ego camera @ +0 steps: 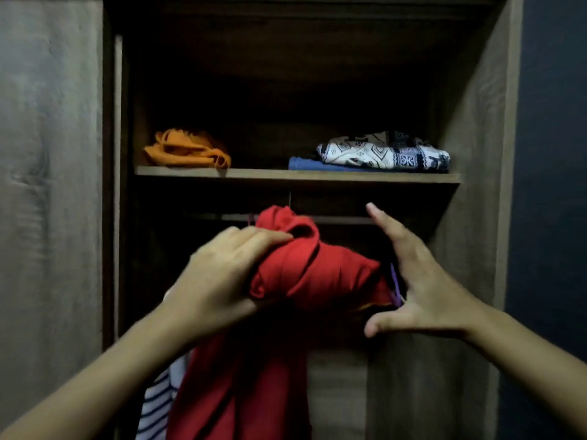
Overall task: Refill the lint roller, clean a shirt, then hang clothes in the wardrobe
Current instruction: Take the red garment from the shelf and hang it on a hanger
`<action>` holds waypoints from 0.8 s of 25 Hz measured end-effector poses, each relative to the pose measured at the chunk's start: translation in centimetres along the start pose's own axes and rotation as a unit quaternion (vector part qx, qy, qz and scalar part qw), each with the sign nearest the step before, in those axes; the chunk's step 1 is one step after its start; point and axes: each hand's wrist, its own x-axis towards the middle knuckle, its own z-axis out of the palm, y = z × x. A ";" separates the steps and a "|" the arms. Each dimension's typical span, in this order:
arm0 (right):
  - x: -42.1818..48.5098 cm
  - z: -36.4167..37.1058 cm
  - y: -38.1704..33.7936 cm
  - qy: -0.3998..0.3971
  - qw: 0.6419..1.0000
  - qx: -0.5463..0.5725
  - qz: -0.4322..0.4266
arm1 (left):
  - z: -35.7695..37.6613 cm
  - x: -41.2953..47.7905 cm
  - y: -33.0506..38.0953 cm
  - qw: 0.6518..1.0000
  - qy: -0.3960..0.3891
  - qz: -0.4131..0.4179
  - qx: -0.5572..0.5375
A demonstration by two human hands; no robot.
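A red shirt (pixel 286 281) is bunched at its top and hangs down in front of the open wardrobe, just below the metal hanging rail (pixel 343 220). My left hand (pixel 219 277) is shut on the shirt's bunched left shoulder. My right hand (pixel 416 281) is at the shirt's right end with fingers spread, its palm beside a purple hanger (pixel 395 285) that pokes out from under the cloth. Most of the hanger is hidden by the shirt.
A striped white and navy garment (pixel 158 404) hangs at lower left. The wooden shelf (pixel 295 176) above the rail holds an orange cloth (pixel 187 150), a patterned white and navy garment (pixel 387 152) and a folded blue one (pixel 305 163). Wardrobe walls stand on both sides.
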 end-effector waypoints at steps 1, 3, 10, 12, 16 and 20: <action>-1.0 0.8 -0.7 -0.022 1.000 -0.010 0.000 | 1.0 -1.3 0.5 0.999 -0.008 -0.005 -0.035; -3.0 2.8 -1.9 -0.067 0.997 -0.027 0.020 | 3.4 -4.6 2.3 0.993 -0.033 -0.044 -0.103; -8.4 8.3 -5.8 -0.107 0.992 0.039 0.060 | 5.8 -11.8 5.5 0.946 -0.051 -0.155 -0.281; -9.7 9.1 -7.1 -0.091 0.993 0.022 0.075 | 5.5 -13.6 6.0 0.906 -0.115 -0.164 -0.374; -11.3 9.8 -7.6 -0.081 0.993 -0.078 0.043 | 6.0 -15.6 7.5 0.816 -0.083 -0.262 -0.508; -12.1 9.3 -7.6 -0.105 0.981 -0.157 0.029 | 6.9 -15.3 6.0 0.736 -0.035 -0.429 -0.522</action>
